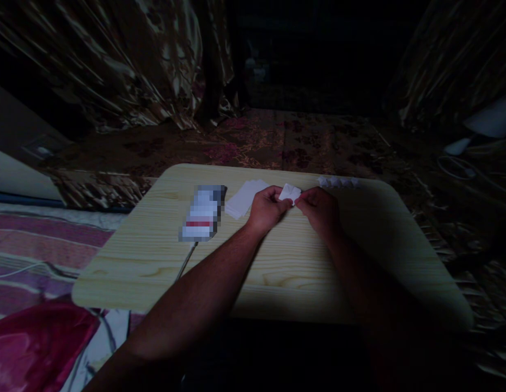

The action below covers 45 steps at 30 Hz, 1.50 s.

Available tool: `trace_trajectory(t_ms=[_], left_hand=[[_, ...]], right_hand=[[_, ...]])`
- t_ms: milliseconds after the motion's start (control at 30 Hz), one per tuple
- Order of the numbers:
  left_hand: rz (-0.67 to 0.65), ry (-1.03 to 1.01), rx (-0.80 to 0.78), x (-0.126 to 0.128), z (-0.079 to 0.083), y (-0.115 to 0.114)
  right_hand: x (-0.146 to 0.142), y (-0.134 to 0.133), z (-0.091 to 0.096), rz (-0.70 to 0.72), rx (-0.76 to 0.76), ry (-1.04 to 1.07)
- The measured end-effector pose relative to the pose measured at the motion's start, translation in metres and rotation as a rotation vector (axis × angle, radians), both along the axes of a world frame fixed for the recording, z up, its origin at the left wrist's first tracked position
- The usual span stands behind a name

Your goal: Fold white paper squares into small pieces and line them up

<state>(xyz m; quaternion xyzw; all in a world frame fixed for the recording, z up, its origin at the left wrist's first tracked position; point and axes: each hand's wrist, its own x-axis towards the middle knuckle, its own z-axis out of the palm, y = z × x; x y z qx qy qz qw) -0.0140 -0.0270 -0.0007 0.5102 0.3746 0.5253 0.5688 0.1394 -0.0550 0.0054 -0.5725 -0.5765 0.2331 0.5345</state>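
Note:
A small piece of folded white paper (289, 191) is held up between my hands, over the far middle of the table. My left hand (268, 208) pinches its left and lower side between thumb and fingers. At its lower right edge, my right hand (320, 208) grips it with thumb and fingertips. Just left of my left hand lies a fanned stack of white paper sheets (243, 197). Beyond my right hand, a row of several small folded paper pieces (338, 182) runs along the table's far edge.
A phone (202, 212) with a blurred screen lies left on the wooden table (293, 272), a cable (187, 260) running from its near end. Patterned curtains (166, 60) hang behind. A lamp (492, 117) stands at right; a shiny pink cloth (44, 343) lies at lower left.

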Motion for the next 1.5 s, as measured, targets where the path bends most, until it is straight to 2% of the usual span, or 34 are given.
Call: trace_trajectory(t_ms=[733,1133,1500], left_hand=[[-0.025,0.095,0.017,-0.0011,0.0,-0.0006],[-0.056,0.161,-0.013,-0.0015,0.0074,-0.0058],[-0.097,0.074,-0.085,-0.0002,0.0094,-0.0072]], right_hand=[[-0.0014,-0.002,0.0048,0.077,-0.037,0.115],[-0.0006,-0.0018,0.0025,0.014,-0.014,0.012],[-0.0046,-0.0061,0.0031,0.027,0.042,-0.082]])
